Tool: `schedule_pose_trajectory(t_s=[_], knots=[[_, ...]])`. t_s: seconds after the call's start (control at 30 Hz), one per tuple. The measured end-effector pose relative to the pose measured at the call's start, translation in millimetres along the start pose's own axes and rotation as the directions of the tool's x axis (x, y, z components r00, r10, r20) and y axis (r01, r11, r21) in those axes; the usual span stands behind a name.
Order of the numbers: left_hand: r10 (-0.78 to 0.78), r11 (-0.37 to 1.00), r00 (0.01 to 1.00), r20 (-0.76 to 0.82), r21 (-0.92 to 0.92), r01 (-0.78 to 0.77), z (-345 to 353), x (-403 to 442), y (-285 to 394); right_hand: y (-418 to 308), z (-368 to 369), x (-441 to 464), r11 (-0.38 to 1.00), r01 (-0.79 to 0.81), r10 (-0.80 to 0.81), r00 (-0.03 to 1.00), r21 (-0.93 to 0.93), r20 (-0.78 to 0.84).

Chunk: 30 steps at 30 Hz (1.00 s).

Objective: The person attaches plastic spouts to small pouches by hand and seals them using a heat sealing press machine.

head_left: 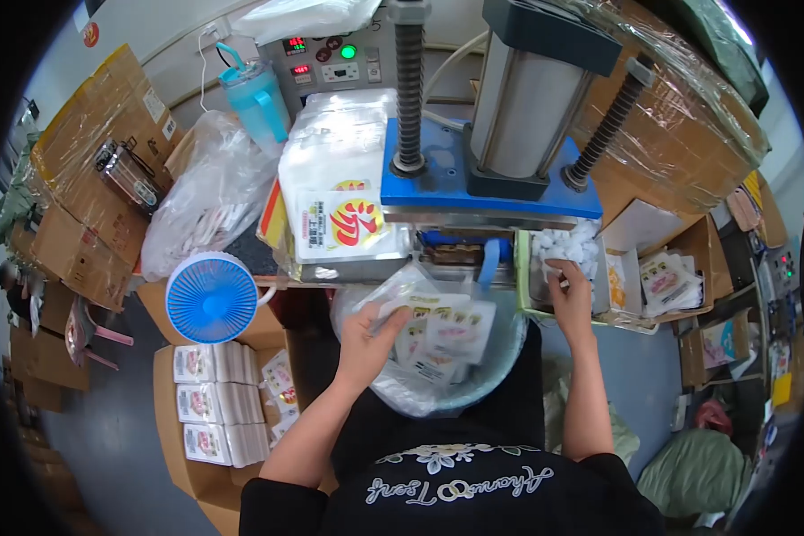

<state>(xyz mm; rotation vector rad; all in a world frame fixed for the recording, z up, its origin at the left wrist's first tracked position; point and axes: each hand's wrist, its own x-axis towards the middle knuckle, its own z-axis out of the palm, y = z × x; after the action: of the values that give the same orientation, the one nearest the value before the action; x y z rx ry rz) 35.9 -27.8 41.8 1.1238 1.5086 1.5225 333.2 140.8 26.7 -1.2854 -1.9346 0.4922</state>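
My left hand point(367, 345) is closed on a clear printed plastic pouch point(400, 288) above a light blue basin. Several printed pouches point(451, 332) lie below it in the basin point(496, 373), which has a clear plastic liner. My right hand point(570, 293) dips into a green-edged box point(523, 272), its bent fingers touching a heap of small white pieces point(566, 244). Whatever is between those fingertips is hidden. Behind the basin stands a press with a blue plate point(456, 174).
Stacked printed sheets point(353, 219) lie left of the press. A blue fan point(212, 297) sits at the bench's front edge, above a carton of packed pouches point(201, 404). An open box point(674, 284) with printed packets stands at right. A blue cup point(257, 100) is behind.
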Motion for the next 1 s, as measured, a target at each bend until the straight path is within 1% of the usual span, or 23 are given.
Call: schedule_pose_trajectory(t_s=[0.03, 0.07, 0.13, 0.17, 0.2, 0.27, 0.3, 0.33, 0.4, 0.43, 0.5, 0.53, 0.6, 0.63, 0.67, 0.7, 0.73, 0.77, 0.8, 0.87, 0.9, 0.97, 1.0], knots=[[-0.118, 0.986, 0.993, 0.029, -0.111, 0.121, 7.9, -3.4, 4.0, -4.7, -2.9, 1.9, 0.998, -0.065, 0.065, 0.998, -0.008, -0.022], [-0.124, 0.984, 0.992, 0.035, -0.123, 0.127, 13.2, -5.5, -3.1, -0.1, -3.4, 4.2, 0.997, -0.067, 0.067, 0.998, -0.022, -0.020], [-0.235, 0.968, 0.966, 0.109, -0.059, 0.242, 22.2, -4.9, -15.5, 7.0, -0.6, 8.3, 0.999, -0.050, 0.048, 0.994, -0.017, -0.094], [-0.240, 0.969, 0.962, 0.126, -0.021, 0.245, 26.6, -7.4, -9.2, 4.5, -3.5, 8.0, 0.994, -0.019, 0.009, 0.995, -0.105, -0.096], [-0.238, 0.970, 0.963, 0.126, -0.025, 0.243, 33.9, -7.4, -12.8, 0.8, -4.8, 7.8, 0.994, -0.016, 0.006, 0.995, -0.108, -0.096], [-0.204, 0.969, 0.974, 0.096, -0.119, 0.215, 46.0, -10.0, -31.5, -24.9, -3.3, 0.9, 0.985, -0.070, 0.080, 0.995, 0.159, -0.058], [-0.215, 0.969, 0.971, 0.100, -0.105, 0.226, 49.1, -11.0, -43.0, -37.2, 0.8, -2.9, 0.966, -0.069, 0.072, 0.997, 0.249, -0.002], [-0.186, 0.980, 0.978, 0.092, -0.059, 0.191, 51.4, -11.5, -54.9, -48.0, 8.3, -8.5, 0.952, -0.030, 0.024, 0.999, 0.303, 0.026], [-0.149, 0.989, 0.985, 0.092, -0.006, 0.150, 55.6, -12.8, -56.9, -75.2, 16.9, -18.3, 0.953, 0.043, -0.079, 0.991, 0.300, 0.110], [-0.121, 0.992, 0.988, 0.094, -0.026, 0.124, 57.4, -14.3, -52.4, -80.0, 20.9, -19.5, 0.951, 0.043, -0.078, 0.992, 0.307, 0.104], [-0.089, 0.995, 0.992, 0.089, -0.041, 0.093, 53.5, -14.9, -52.2, -86.9, 27.2, -20.3, 0.938, 0.078, -0.169, 0.954, 0.336, 0.249], [-0.092, 0.996, 0.989, 0.116, 0.007, 0.092, 48.2, -14.0, -58.4, -86.7, 27.5, -21.0, 0.935, 0.082, -0.174, 0.953, 0.345, 0.247], [-0.091, 0.995, 0.987, 0.136, 0.056, 0.084, 35.9, -12.4, -69.0, -82.6, 24.9, -21.3, 0.961, 0.213, -0.268, 0.874, 0.175, 0.406], [-0.120, 0.988, 0.970, 0.213, 0.121, 0.096, 31.0, -11.7, -68.9, -81.5, 25.2, -22.7, 0.968, 0.181, -0.241, 0.860, 0.172, 0.449], [-0.154, 0.978, 0.945, 0.290, 0.183, 0.103, 29.6, -10.8, -69.3, -82.0, 25.9, -22.0, 0.968, 0.185, -0.243, 0.861, 0.169, 0.448], [-0.150, 0.979, 0.945, 0.292, 0.179, 0.100, 31.7, -9.5, -70.2, -84.5, 27.2, -21.6, 0.966, 0.133, -0.210, 0.902, 0.220, 0.376], [-0.159, 0.983, 0.951, 0.266, 0.128, 0.128, 35.8, -7.1, -61.9, -86.5, 27.9, -21.4, 0.958, 0.084, -0.169, 0.937, 0.273, 0.305], [-0.169, 0.985, 0.956, 0.241, 0.075, 0.155, 39.7, -5.3, -57.4, -88.0, 27.4, -20.4, 0.960, 0.085, -0.167, 0.938, 0.268, 0.303], [-0.165, 0.986, 0.956, 0.244, 0.071, 0.153, 42.8, -3.0, -61.2, -90.2, 26.5, -18.1, 0.958, 0.076, -0.158, 0.945, 0.278, 0.286], [-0.102, 0.993, 0.978, 0.184, 0.083, 0.088, 46.3, 2.9, -68.3, -94.4, 25.3, -13.8, 0.952, 0.060, -0.141, 0.957, 0.301, 0.253], [-0.100, 0.993, 0.978, 0.182, 0.081, 0.086, 43.2, 3.4, -71.2, -93.5, 22.5, -12.6, 0.952, 0.064, -0.144, 0.957, 0.300, 0.253], [-0.103, 0.987, 0.940, 0.326, 0.154, 0.055, 35.9, 4.6, -68.9, -88.6, 15.3, -9.5, 0.970, 0.206, -0.242, 0.868, 0.129, 0.434], [-0.104, 0.987, 0.941, 0.323, 0.150, 0.057, 36.6, 5.1, -70.5, -87.1, 16.9, -10.2, 0.970, 0.207, -0.242, 0.866, 0.127, 0.438]])
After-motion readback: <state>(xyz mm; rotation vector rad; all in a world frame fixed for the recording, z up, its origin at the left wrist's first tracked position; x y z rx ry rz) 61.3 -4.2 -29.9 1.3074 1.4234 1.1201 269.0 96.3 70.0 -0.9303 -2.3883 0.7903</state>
